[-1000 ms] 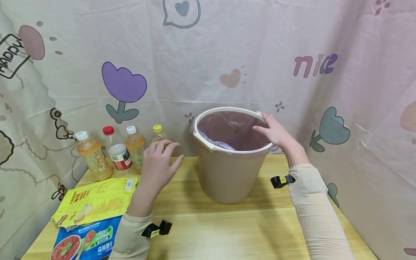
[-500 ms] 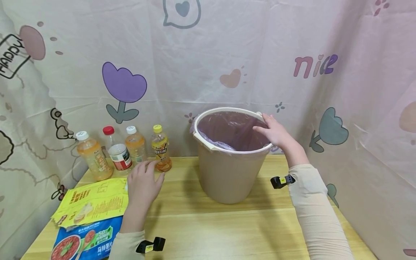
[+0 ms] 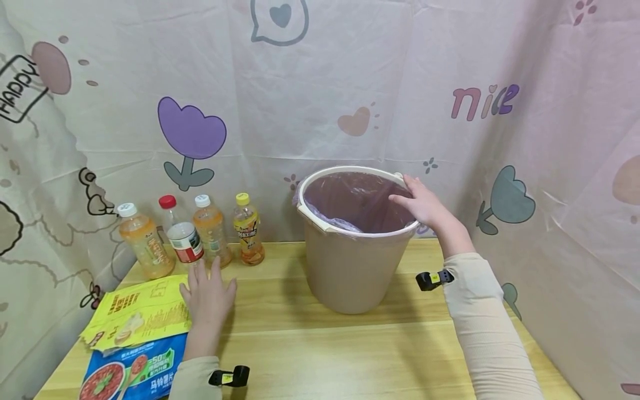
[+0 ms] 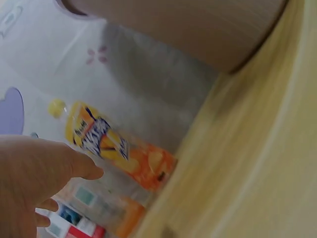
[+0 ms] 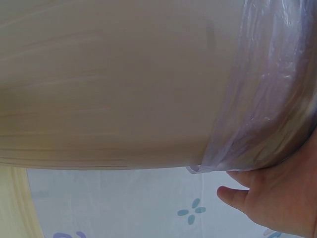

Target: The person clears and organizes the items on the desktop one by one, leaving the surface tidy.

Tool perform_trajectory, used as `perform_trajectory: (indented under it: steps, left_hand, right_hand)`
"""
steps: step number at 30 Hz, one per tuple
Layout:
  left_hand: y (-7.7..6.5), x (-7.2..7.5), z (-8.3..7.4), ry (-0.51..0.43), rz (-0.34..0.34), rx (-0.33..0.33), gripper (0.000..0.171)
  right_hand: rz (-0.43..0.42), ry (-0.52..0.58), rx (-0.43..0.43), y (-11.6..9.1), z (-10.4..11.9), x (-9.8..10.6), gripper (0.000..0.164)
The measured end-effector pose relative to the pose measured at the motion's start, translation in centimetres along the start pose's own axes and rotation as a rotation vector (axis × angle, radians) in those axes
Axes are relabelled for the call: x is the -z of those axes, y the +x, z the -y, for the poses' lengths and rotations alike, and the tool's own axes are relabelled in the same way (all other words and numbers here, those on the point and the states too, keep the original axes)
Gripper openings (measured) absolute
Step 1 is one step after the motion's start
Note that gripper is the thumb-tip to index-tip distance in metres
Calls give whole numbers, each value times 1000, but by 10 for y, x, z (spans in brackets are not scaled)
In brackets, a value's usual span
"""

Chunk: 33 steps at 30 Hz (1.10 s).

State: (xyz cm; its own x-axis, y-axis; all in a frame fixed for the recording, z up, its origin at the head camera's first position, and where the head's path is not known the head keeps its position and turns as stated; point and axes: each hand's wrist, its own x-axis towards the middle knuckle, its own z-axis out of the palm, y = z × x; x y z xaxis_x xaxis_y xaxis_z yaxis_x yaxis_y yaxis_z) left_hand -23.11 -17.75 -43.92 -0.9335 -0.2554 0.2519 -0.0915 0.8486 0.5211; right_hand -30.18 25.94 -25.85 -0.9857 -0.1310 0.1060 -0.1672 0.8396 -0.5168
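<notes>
My left hand point(image 3: 209, 300) hovers with fingers spread beside the right edge of an opened yellow snack bag point(image 3: 145, 308), its fingertips pointing toward the bottles. Nothing is in it. Closest ahead are an orange-tinted bottle with a white cap point(image 3: 211, 228) and a yellow-capped drink bottle point(image 3: 248, 233), whose label shows in the left wrist view. My right hand point(image 3: 427, 208) holds the rim of a beige trash bin point(image 3: 350, 272), thumb inside and fingers outside. A thin purple bin liner point(image 5: 262, 89) is folded over that rim.
A red-capped bottle point(image 3: 184, 236) and another white-capped bottle point(image 3: 146, 244) stand at the back left. Partly under the yellow bag lies a blue snack bag point(image 3: 132, 369). A printed curtain point(image 3: 310, 100) hangs right behind the wooden table point(image 3: 325, 355).
My left hand has moved left and toward me, away from the yellow-capped bottle, uncovering it and the bottle beside it, with fingers now spread. The right hand stays on the bin rim.
</notes>
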Motion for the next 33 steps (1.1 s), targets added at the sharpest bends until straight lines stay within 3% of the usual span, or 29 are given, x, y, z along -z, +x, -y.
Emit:
perform_trajectory:
  steps: [9, 22, 33]
  left_hand:
    - [-1, -15, 28, 32, 131, 94, 73]
    - [1, -16, 44, 41, 219, 192, 75]
    - [1, -16, 48, 57, 202, 249, 66]
  right_hand:
    - [1, 3, 0, 1, -3, -2, 82]
    - [5, 8, -3, 2, -3, -1, 81]
    - [8, 13, -11, 1, -1, 0, 81]
